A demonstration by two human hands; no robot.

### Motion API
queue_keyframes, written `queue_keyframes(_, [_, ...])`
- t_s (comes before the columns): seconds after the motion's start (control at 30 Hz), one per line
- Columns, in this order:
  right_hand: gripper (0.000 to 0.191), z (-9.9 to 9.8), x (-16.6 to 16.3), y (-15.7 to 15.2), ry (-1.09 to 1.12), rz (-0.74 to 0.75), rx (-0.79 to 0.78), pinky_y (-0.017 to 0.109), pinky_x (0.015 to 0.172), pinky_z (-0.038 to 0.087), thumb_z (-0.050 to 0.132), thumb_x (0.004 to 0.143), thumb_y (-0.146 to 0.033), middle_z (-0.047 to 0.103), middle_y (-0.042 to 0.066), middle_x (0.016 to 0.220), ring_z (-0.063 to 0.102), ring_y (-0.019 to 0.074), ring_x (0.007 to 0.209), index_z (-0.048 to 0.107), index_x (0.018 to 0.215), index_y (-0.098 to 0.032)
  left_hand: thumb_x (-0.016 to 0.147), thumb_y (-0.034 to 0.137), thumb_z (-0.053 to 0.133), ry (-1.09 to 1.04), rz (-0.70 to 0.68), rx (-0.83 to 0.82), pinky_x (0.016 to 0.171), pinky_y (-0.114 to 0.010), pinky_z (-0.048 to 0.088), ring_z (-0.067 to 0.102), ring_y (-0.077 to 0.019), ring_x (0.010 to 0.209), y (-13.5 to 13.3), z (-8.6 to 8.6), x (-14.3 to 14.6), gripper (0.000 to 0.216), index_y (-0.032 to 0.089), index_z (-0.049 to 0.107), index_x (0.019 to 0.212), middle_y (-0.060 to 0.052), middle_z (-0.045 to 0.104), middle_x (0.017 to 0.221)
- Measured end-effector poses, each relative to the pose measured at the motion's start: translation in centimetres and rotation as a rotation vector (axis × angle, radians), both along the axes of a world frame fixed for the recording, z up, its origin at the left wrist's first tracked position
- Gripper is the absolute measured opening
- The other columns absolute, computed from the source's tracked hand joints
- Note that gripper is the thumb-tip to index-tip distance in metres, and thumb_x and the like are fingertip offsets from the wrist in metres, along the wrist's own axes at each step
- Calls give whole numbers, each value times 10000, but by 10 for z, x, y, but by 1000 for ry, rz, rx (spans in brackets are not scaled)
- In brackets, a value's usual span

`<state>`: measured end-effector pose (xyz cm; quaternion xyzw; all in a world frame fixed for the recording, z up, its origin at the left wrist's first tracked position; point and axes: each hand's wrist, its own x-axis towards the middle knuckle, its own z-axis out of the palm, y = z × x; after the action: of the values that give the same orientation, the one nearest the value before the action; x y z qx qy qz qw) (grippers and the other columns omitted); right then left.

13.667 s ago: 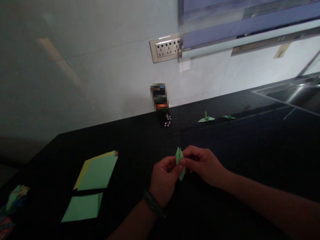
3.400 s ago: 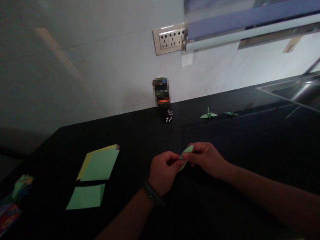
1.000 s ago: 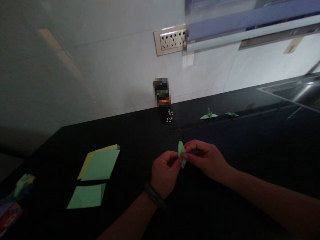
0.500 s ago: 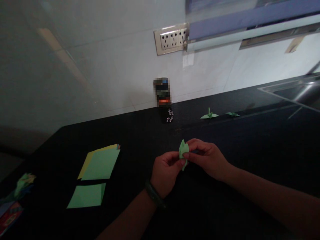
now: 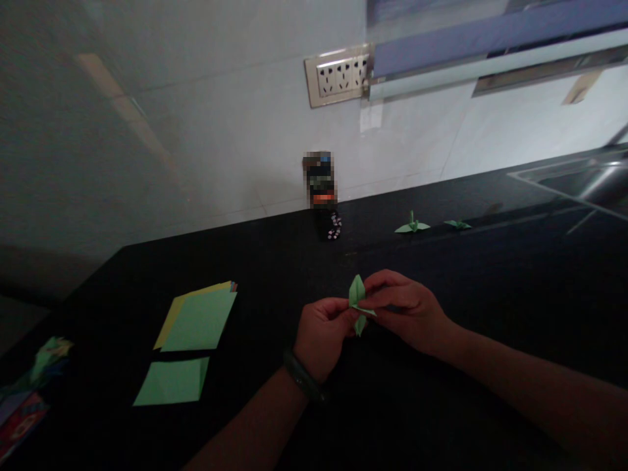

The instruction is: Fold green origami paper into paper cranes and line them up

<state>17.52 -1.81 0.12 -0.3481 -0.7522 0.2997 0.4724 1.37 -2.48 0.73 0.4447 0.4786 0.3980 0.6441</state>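
A folded piece of light green origami paper (image 5: 358, 290) is held up above the dark countertop between my two hands. My left hand (image 5: 324, 337), with a dark band on its wrist, pinches it from the left between thumb and fingers. From the right, the fingers of my right hand (image 5: 409, 313) grip the same paper near its middle. One pointed part stands upward, another points down, and a narrow flap sticks out to the right under my right fingers. Behind my hands stand a green paper crane (image 5: 413, 226) and a darker green folded paper piece (image 5: 458, 224).
To the left lie a stack of green and yellow paper sheets (image 5: 199, 320) and a creased green sheet (image 5: 169, 381). Colourful folded paper (image 5: 52, 356) and a red packet (image 5: 22, 425) sit far left. A blurred-out dark object (image 5: 320, 180) leans on the wall; a sink edge (image 5: 564, 186) is at right.
The upper part of the folded paper has opened out, and a flap now points right. My right fingers have shifted over it; my left hand keeps its pinch.
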Motion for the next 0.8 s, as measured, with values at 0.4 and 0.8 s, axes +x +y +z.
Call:
queue_keyframes(0.4, [185,1,-3,-2,-198,-148,272,267,634,494,567,770,-131,505,57,1033,524,140,816,690,846,-246,684,264,655,0,14,-83,508,-187,426,581,-88,515,2,-1,2,181,96,636,748,-37,658,610])
queue_keyframes(0.8, [118,0,-4,1,-167,-158,123,230,550,442,581,766,-165,551,9,745,544,114,665,668,815,-229,630,180,685,-38,17,-66,546,-204,437,581,-93,549,1,0,3,109,111,671,714,-23,653,602])
